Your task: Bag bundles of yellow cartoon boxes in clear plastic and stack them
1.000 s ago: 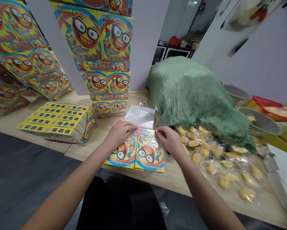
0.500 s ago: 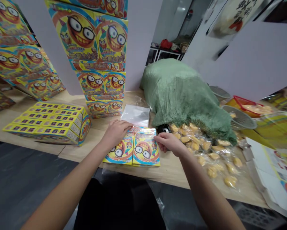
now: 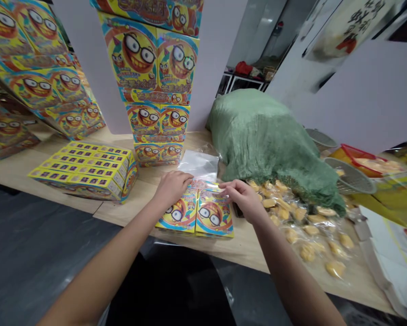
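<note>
A yellow and blue cartoon-face box (image 3: 214,216) lies at the table's front edge, its front made of two panels side by side, with clear film about it. My left hand (image 3: 172,188) rests at its upper left corner, fingers together; what they pinch, if anything, is too small to make out. My right hand (image 3: 242,197) is over the upper right corner, fingers bent with the fingertips near the film; whether it grips the film is unclear. Behind the box lies a sheet of clear plastic bags (image 3: 199,164).
Tall stacks of boxes (image 3: 160,120) stand behind, and a block of small yellow boxes (image 3: 84,170) is on the left. A green sack (image 3: 264,136), wrapped yellow pieces (image 3: 307,251), a grey basket (image 3: 352,179) and an open carton (image 3: 383,244) are on the right.
The view has shifted, so the scene sits further right. My right hand has moved from the box's right edge onto its upper right corner. My left hand stays at the upper left.
</note>
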A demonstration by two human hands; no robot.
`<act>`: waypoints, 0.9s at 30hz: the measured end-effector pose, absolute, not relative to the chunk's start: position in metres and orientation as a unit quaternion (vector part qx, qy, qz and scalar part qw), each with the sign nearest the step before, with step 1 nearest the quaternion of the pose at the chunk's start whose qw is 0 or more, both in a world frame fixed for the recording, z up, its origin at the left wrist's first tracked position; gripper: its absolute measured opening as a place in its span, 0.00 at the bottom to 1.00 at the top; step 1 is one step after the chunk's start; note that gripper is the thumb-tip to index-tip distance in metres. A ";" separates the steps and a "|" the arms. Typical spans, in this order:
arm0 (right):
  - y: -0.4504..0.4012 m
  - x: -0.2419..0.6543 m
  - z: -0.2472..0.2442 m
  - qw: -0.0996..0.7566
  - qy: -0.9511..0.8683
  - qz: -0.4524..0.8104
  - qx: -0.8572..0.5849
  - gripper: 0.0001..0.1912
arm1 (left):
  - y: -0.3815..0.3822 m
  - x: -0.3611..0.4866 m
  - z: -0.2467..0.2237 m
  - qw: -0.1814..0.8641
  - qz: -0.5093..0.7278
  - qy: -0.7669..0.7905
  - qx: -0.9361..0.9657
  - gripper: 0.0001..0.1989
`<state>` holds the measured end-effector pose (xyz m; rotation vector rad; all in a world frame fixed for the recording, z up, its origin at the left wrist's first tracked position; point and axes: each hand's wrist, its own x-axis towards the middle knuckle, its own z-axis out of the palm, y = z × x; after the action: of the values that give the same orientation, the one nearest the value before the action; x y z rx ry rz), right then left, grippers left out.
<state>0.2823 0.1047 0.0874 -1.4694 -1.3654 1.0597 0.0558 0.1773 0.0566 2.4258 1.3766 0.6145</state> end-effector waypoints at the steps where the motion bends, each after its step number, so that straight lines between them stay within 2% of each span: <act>1: 0.107 0.282 0.088 0.419 -0.512 0.454 -0.597 0.11 | 0.178 0.056 0.057 0.145 0.213 0.476 0.841 0.16; 5: 0.124 0.282 0.087 0.409 -0.443 0.484 -0.634 0.25 | 0.178 0.057 0.057 0.157 0.216 0.473 0.840 0.16; 7: 0.134 0.279 0.087 0.392 -0.453 0.465 -0.652 0.28 | 0.177 0.056 0.057 0.159 0.217 0.472 0.840 0.16; 11: 0.139 0.272 0.096 0.349 -0.596 0.295 -0.660 0.24 | 0.176 0.055 0.056 0.140 0.241 0.497 0.822 0.17; 13: 0.132 0.268 0.103 0.354 -0.647 0.199 -0.645 0.22 | 0.177 0.055 0.055 0.133 0.242 0.512 0.813 0.18; 15: 0.122 0.265 0.109 0.369 -0.659 0.162 -0.635 0.20 | 0.177 0.054 0.054 0.134 0.230 0.514 0.815 0.17; 21: 0.115 0.269 0.113 0.392 -0.635 0.168 -0.644 0.15 | 0.178 0.054 0.049 0.128 0.226 0.504 0.824 0.17; 24: 0.128 0.281 0.100 0.382 -0.596 0.234 -0.666 0.10 | 0.178 0.054 0.047 0.122 0.239 0.518 0.812 0.18; 27: 0.140 0.294 0.082 0.366 -0.559 0.322 -0.671 0.09 | 0.178 0.054 0.047 0.120 0.240 0.534 0.802 0.18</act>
<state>0.2940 0.1401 0.0821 -1.7248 -1.4371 0.8277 0.0543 0.1784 0.0465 2.3425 1.5617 0.7016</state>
